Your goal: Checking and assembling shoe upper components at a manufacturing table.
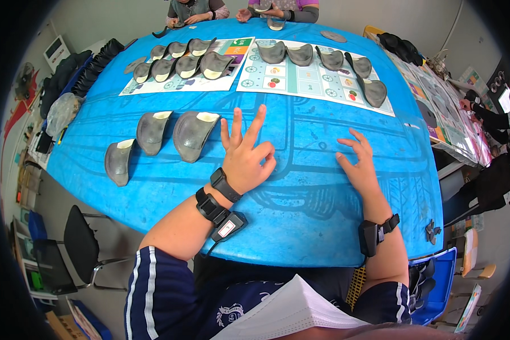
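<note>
Above the blue-covered table (317, 238), my left hand (245, 156) makes a ring with thumb and index finger while its other three fingers stand spread; nothing shows in it. Just left of it lies a dark grey curved shell-shaped piece (192, 136) with a cream edge at its top. Two similar pieces, a middle one (151, 133) and a smaller one (119, 161), lie farther left. To the right, my right hand (358, 161) is empty, with thumb and fingers apart over the blue cover. Both wrists wear black strapped devices.
Two printed sheets, left (204, 84) and right (246, 84), carry rows of similar grey pieces on the far side. Two people (277, 11) work at the far edge. A black chair (82, 243) stands left; a blue crate (439, 283) with dark pieces sits lower right.
</note>
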